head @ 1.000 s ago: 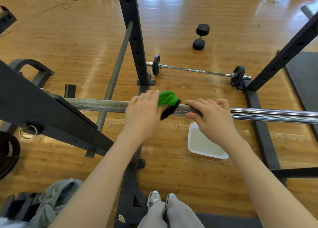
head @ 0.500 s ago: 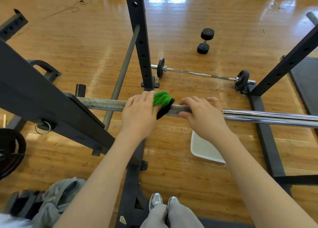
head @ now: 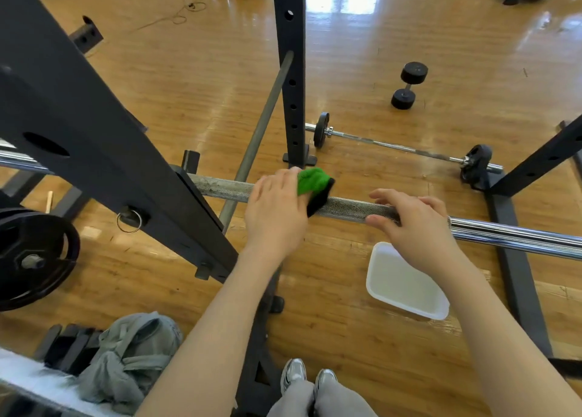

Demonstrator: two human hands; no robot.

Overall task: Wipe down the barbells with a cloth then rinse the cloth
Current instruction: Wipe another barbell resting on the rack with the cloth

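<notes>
The left hand (head: 277, 215) clutched a green-and-black cloth (head: 315, 185) against the knurled grey steel barbell (head: 349, 209). The right hand (head: 412, 227) curled around that bar, its grip closed.

The left hand (head: 277, 212), with the green and black cloth (head: 315, 186) gripped under it on the barbell (head: 352, 210), now sits further toward the rack end of the bar than a second ago, and a stretch of bare knurled bar shows between the cloth and the right hand (head: 412, 227), where the two nearly touched before. The right hand's grip looks looser: its fingers (head: 382, 193) reach over the top of the bar and the thumb (head: 378, 219) shows beneath it. The camera has tipped back and to the left, so a weight plate (head: 34, 259) on the rack's left side now comes fully into view.
</notes>
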